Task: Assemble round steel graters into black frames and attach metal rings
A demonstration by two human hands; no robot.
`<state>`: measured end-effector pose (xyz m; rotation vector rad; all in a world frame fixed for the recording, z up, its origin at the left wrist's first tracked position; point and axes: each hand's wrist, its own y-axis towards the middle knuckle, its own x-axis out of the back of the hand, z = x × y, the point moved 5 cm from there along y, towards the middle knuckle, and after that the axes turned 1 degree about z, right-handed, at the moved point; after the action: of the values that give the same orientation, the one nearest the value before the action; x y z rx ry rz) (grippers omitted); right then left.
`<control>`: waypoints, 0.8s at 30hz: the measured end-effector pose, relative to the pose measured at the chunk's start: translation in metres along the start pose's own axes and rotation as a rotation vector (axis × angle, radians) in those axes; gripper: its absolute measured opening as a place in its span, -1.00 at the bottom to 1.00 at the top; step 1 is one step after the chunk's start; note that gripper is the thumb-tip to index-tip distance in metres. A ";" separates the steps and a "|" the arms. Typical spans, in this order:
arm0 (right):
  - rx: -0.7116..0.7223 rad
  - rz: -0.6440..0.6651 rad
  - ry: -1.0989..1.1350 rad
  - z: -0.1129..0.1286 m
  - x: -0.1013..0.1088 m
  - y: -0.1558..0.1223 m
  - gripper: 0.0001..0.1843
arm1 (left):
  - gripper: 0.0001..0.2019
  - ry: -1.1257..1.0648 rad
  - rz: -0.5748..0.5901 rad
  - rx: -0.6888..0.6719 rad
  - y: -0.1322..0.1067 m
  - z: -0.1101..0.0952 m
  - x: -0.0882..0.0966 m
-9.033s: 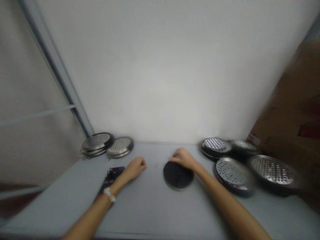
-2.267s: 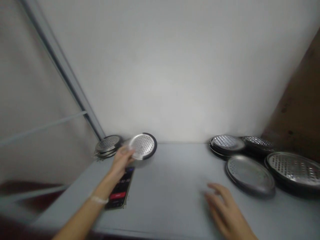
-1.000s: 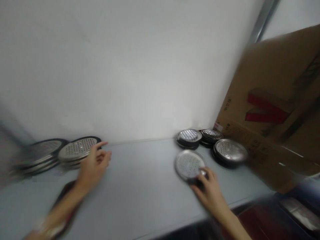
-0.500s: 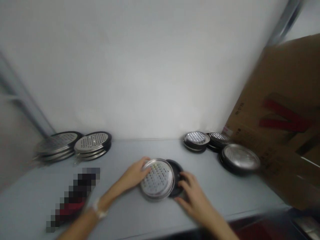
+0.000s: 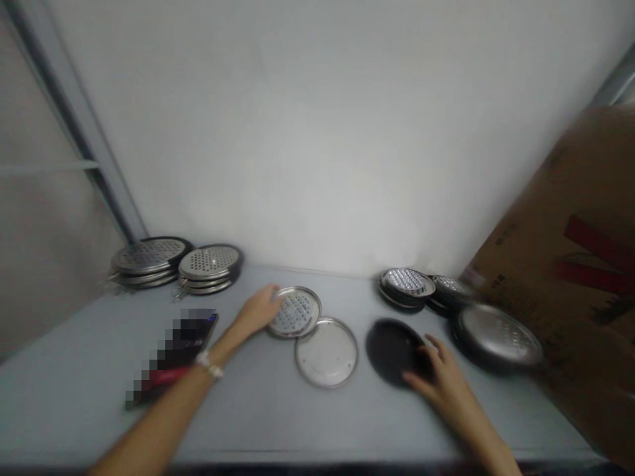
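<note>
My left hand grips the left rim of a round metal grater disc, fingers closed on its edge. The disc's lower right edge overlaps a plain round metal plate lying on the table. To the right, my right hand has its thumb and fingers around the right edge of a round black tray. The tray sits apart from the two metal pieces. Motion blurs the right fingers slightly.
Stacked round graters with black rims stand at the back left, beside another stack. More graters and a shiny metal disc lie at the right. A phone lies front left. A cardboard box borders the right side.
The stacked pieces have come apart. The grater disc moved left and up with my left hand, the black tray moved right with my right hand, and a plain metal plate now shows between them.
</note>
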<state>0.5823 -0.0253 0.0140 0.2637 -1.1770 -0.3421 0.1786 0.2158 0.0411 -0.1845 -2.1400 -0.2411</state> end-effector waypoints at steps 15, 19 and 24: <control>0.284 0.250 0.130 0.134 -0.051 0.051 -0.75 | -0.23 0.059 0.068 -0.346 -0.022 -0.023 -0.002; 0.261 0.229 0.196 0.125 -0.041 0.067 -0.72 | -0.31 0.049 0.034 -0.342 -0.020 -0.019 -0.001; 0.201 0.210 0.225 0.128 -0.049 0.094 -0.68 | -0.40 0.022 0.013 -0.353 -0.017 -0.025 0.001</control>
<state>0.4579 0.0779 0.0541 0.3408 -1.0058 -0.0083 0.1940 0.1929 0.0540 -0.3966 -2.0598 -0.6107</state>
